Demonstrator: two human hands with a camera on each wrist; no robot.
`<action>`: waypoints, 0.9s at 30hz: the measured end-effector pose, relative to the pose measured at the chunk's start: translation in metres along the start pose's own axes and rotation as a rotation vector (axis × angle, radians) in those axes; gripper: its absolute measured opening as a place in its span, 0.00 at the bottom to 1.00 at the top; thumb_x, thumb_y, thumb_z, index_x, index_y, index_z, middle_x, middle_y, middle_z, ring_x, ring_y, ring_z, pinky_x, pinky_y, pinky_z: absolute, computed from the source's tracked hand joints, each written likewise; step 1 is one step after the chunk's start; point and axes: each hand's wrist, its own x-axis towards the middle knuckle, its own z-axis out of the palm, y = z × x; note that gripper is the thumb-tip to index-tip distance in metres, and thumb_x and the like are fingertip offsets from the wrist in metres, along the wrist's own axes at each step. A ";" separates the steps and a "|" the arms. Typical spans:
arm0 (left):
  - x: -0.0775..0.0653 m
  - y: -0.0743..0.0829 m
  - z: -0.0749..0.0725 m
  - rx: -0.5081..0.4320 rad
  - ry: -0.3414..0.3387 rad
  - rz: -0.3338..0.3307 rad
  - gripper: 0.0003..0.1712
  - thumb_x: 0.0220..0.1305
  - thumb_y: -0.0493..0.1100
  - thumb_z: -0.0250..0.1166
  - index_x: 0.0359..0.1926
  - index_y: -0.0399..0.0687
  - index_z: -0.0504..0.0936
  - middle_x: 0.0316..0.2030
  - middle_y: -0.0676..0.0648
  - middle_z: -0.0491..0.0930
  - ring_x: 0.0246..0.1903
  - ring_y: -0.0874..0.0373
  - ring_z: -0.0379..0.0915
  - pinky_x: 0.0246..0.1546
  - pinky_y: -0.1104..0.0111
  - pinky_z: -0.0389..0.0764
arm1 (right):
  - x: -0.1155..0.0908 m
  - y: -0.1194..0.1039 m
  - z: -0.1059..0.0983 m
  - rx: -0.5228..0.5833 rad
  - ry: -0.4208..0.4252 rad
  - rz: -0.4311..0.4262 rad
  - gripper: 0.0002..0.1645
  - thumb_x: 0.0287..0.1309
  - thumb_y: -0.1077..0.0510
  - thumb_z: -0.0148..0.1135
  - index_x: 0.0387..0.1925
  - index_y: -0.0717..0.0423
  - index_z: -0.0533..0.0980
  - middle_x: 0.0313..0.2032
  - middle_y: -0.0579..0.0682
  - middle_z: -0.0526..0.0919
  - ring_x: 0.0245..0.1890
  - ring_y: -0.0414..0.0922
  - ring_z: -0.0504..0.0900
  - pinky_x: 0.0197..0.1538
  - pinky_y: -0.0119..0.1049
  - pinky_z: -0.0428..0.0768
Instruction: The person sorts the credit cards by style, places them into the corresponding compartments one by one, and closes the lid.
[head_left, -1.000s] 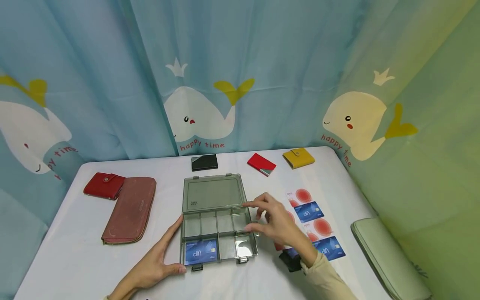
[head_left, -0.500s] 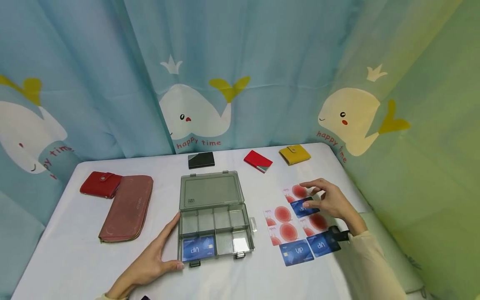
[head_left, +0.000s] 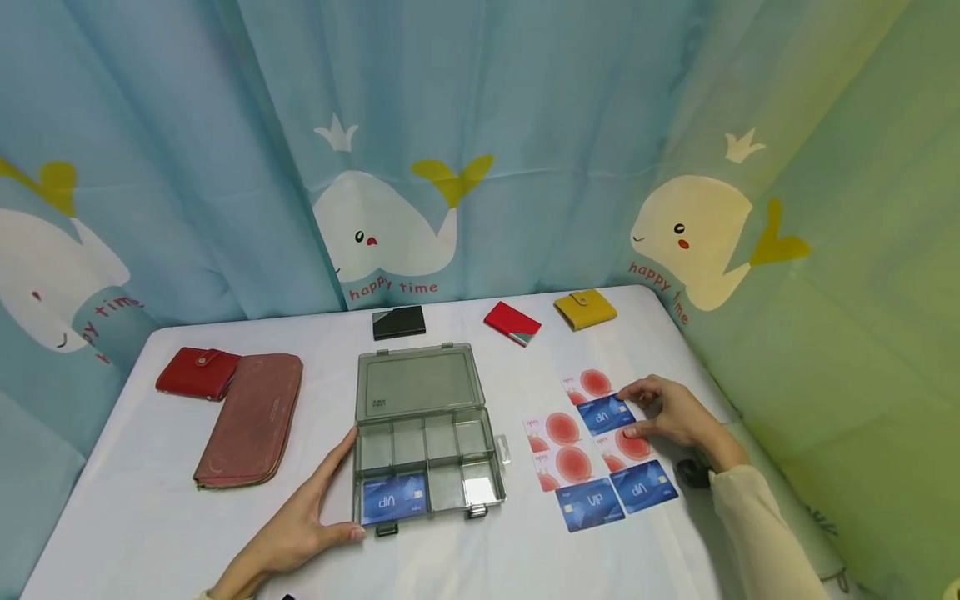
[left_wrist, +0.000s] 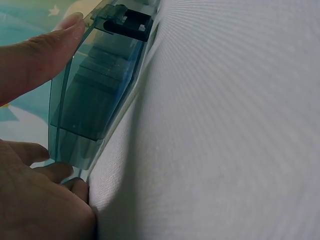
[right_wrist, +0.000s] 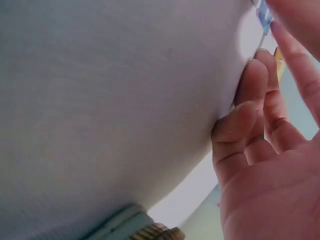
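My left hand (head_left: 296, 529) rests along the left side of a clear grey compartment box (head_left: 420, 382), its index finger on the side and thumb at the front corner. In the left wrist view the thumb (left_wrist: 47, 55) touches the box's edge. The lid lies back, and a blue VIP card (head_left: 393, 497) lies in the front left compartment. My right hand (head_left: 678, 417) is over the card group, index fingertip and thumb spread at the right corners of a blue VIP card (head_left: 602, 414). Its other fingers bend against the cloth in the right wrist view.
Several red-circle cards (head_left: 562, 427) and blue cards (head_left: 590, 505) lie right of the box. At the back are a black card case (head_left: 399, 322), red case (head_left: 513, 322) and yellow wallet (head_left: 585, 309). Red (head_left: 197, 372) and brown (head_left: 251, 419) wallets lie left; a pale green wallet (head_left: 787, 500), right.
My right hand has moved from over the box's right compartments to the cards, then lowered onto the upper blue card. The left hand has stayed at the box.
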 end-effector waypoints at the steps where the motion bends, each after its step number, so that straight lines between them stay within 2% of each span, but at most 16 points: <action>1: 0.000 0.000 0.000 -0.002 0.001 -0.001 0.70 0.55 0.40 0.81 0.86 0.42 0.42 0.84 0.29 0.42 0.79 0.82 0.38 0.71 0.91 0.42 | 0.001 -0.001 0.000 -0.012 -0.003 0.007 0.31 0.45 0.49 0.88 0.52 0.51 0.86 0.46 0.50 0.84 0.45 0.48 0.77 0.48 0.34 0.79; 4: 0.000 0.000 0.000 -0.005 0.002 0.004 0.70 0.55 0.40 0.81 0.86 0.42 0.42 0.84 0.29 0.42 0.79 0.81 0.38 0.71 0.91 0.42 | 0.003 -0.004 -0.001 -0.020 -0.016 0.025 0.33 0.46 0.49 0.88 0.54 0.51 0.85 0.46 0.50 0.83 0.45 0.49 0.76 0.48 0.35 0.79; 9: 0.000 -0.001 0.000 -0.010 0.006 0.007 0.70 0.55 0.40 0.81 0.86 0.42 0.43 0.84 0.29 0.42 0.79 0.81 0.37 0.71 0.91 0.43 | 0.003 -0.007 -0.001 0.007 -0.037 0.008 0.32 0.48 0.49 0.87 0.54 0.53 0.85 0.45 0.51 0.83 0.45 0.49 0.76 0.46 0.35 0.80; 15: -0.001 -0.003 0.000 -0.012 0.010 -0.004 0.70 0.54 0.40 0.82 0.86 0.42 0.43 0.84 0.29 0.42 0.79 0.81 0.38 0.71 0.91 0.42 | 0.008 -0.006 0.000 0.025 -0.037 -0.010 0.29 0.54 0.52 0.83 0.56 0.53 0.83 0.40 0.50 0.81 0.39 0.46 0.76 0.42 0.31 0.78; 19: -0.002 -0.003 0.000 -0.015 0.017 -0.011 0.70 0.53 0.41 0.82 0.86 0.42 0.44 0.84 0.30 0.43 0.79 0.82 0.38 0.70 0.92 0.43 | 0.015 -0.010 -0.002 -0.013 -0.035 -0.058 0.29 0.51 0.55 0.85 0.54 0.55 0.83 0.39 0.52 0.81 0.36 0.46 0.76 0.39 0.31 0.78; 23: -0.001 -0.003 -0.001 -0.028 0.011 -0.022 0.70 0.54 0.41 0.82 0.86 0.43 0.43 0.84 0.31 0.42 0.79 0.82 0.38 0.70 0.92 0.42 | 0.021 -0.016 -0.005 -0.047 -0.055 -0.050 0.30 0.47 0.54 0.87 0.52 0.55 0.83 0.40 0.53 0.80 0.37 0.47 0.77 0.39 0.33 0.80; 27: -0.001 -0.002 -0.001 -0.024 0.007 -0.025 0.70 0.55 0.42 0.81 0.86 0.43 0.43 0.84 0.31 0.41 0.79 0.82 0.37 0.70 0.92 0.42 | 0.025 -0.021 -0.005 -0.064 -0.074 -0.056 0.27 0.45 0.53 0.88 0.47 0.55 0.85 0.40 0.53 0.81 0.38 0.47 0.78 0.41 0.36 0.82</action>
